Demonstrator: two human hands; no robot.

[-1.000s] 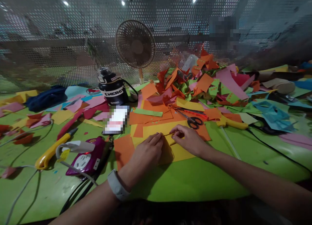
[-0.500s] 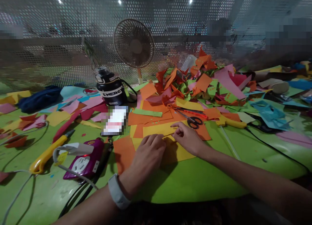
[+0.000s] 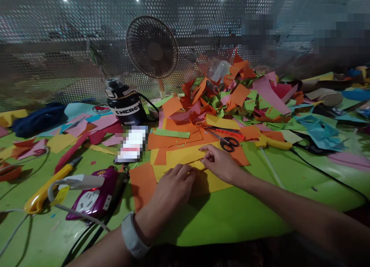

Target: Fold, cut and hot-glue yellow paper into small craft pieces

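A sheet of yellow paper (image 3: 185, 154) lies over orange sheets on the green tabletop, its near part folded or lifted between my hands. My left hand (image 3: 177, 184) rests on its near edge, fingers bent together and pressed to the paper; the thumb is hidden. My right hand (image 3: 219, 163) grips the fold from the right, thumb and curled fingers closed at the paper and the index finger stretched along it. Black-handled scissors (image 3: 229, 143) lie just beyond my right hand. A narrow green paper strip (image 3: 172, 133) rests on an orange sheet (image 3: 144, 184) layer farther back.
A purple power socket (image 3: 94, 195) with cables, a yellow-handled tool (image 3: 47, 188) and a phone (image 3: 132, 145) lie left. Behind stand a dark bottle (image 3: 127, 107) and a fan (image 3: 153, 47). Beyond the scissors rises a paper scrap pile (image 3: 239, 97); a yellow glue gun (image 3: 273, 143) lies right.
The view has shifted slightly, so the left-hand things appear farther left. Both hands stay on the yellow paper with only a small shift of the fingers along the fold.
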